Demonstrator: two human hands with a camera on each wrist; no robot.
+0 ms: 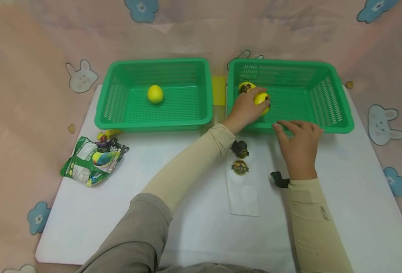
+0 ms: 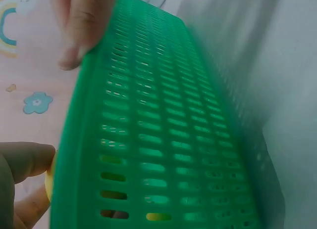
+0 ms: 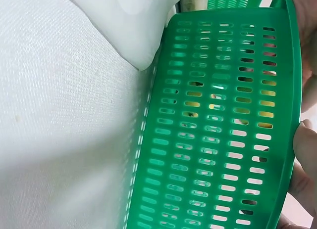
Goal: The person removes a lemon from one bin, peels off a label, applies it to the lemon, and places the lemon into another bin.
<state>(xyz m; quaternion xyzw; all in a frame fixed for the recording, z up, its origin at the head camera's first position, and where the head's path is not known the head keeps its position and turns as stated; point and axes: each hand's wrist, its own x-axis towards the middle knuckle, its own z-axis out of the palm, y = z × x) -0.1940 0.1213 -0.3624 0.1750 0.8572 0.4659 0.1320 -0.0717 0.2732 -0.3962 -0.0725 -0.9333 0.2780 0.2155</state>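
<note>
Head view: bright, even, diffuse light; soft faint shadows under arms; slight wide-angle bowing at edges. Left wrist view: basket wall (image 2: 163, 140) blurred, thumb (image 2: 81, 26) out of focus. Right wrist view: sharper, soft shadow across mat (image 3: 64, 115).

Green slotted basket wall (image 2: 163, 140) close up, fingertips (image 2: 81, 36) over its rim, yellow ball (image 2: 49, 182) behind thumb
</note>
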